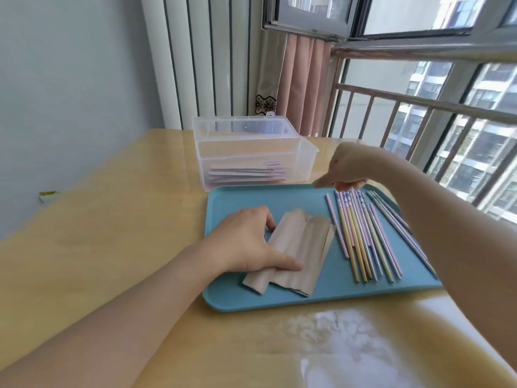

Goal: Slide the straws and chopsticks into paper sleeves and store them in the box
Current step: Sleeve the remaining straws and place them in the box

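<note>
A blue tray [235,298] lies on the wooden table. On its left part sits a pile of brown paper sleeves [302,256]; my left hand [246,242] grips the pile's left edge, thumb on top. Several straws and chopsticks [363,236] in pink, yellow and blue lie side by side on the tray's right part. My right hand [349,166] hovers at their far ends, fingers curled down and touching the tips. Behind the tray stands a clear plastic box [305,152] with several filled sleeves at its bottom.
The wooden table [112,219] extends left and toward me, with a glare patch near the front. A window with a metal railing [419,105] runs along the right. A wall and a radiator stand behind the box.
</note>
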